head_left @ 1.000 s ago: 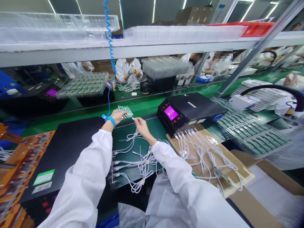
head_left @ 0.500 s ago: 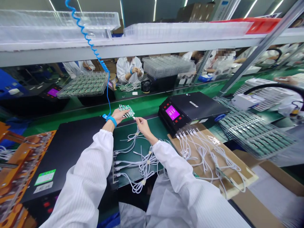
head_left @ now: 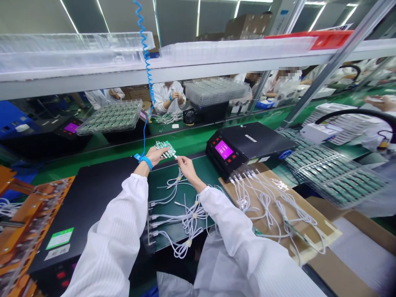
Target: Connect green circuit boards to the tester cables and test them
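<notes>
My left hand (head_left: pixel 155 154) holds a small green circuit board (head_left: pixel 165 148) above the far edge of the dark green mat (head_left: pixel 168 197). A blue wrist strap (head_left: pixel 145 160) with a coiled blue cord (head_left: pixel 147 66) sits on that wrist. My right hand (head_left: pixel 185 166) pinches the white plug of a white cable (head_left: pixel 175 181) and has it against the board's right edge. More white cables (head_left: pixel 185 218) lie bundled on the mat between my sleeves.
A black tester with a magenta screen (head_left: pixel 247 144) stands to the right, with several white cables (head_left: pixel 272 206) on brown cardboard. Clear trays of green boards (head_left: pixel 328 171) are right, and an orange fixture (head_left: pixel 24 214) left. People in white coats (head_left: pixel 168 97) sit across the green belt.
The plug in my right hand has closed the small gap to the board's edge. Both hands stay in about the same place; the view has shifted slightly.
</notes>
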A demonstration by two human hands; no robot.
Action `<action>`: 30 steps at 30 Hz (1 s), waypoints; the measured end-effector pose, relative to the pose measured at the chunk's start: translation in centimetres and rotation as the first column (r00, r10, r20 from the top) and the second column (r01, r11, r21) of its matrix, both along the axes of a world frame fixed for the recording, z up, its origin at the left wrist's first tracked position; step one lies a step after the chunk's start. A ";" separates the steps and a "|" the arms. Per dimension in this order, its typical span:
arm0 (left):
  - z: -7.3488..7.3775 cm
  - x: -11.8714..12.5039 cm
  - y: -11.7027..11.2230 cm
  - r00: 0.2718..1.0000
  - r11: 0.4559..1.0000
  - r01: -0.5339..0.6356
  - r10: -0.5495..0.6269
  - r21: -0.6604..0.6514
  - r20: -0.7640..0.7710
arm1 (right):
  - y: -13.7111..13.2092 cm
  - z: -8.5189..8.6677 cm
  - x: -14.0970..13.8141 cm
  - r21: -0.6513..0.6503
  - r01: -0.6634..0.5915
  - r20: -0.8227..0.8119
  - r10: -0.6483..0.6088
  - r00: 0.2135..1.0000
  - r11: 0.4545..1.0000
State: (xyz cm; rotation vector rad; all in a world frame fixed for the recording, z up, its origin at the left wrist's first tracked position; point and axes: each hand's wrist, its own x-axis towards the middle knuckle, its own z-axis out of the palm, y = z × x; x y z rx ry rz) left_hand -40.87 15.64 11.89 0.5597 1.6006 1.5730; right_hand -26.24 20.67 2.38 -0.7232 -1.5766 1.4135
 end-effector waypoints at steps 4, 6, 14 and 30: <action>0.1 0.2 -0.2 0.999 0.999 0.027 -0.027 -0.025 -0.033 | 0.4 -0.2 -0.1 -0.014 0.022 -0.017 -0.022 1.000 1.000; 0.1 0.3 -0.3 0.998 0.998 0.039 -0.041 -0.039 -0.055 | 0.6 -0.4 -0.1 -0.019 0.029 -0.025 -0.029 0.999 0.999; 0.0 0.2 -0.5 0.984 0.994 0.049 -0.064 -0.094 -0.163 | 0.6 -0.6 -0.2 -0.040 0.023 -0.030 -0.024 0.999 0.999; 0.1 0.3 -0.5 0.821 0.991 0.104 -0.036 0.087 -0.570 | 0.9 -0.2 1.3 0.011 0.105 -0.041 -0.105 0.994 0.994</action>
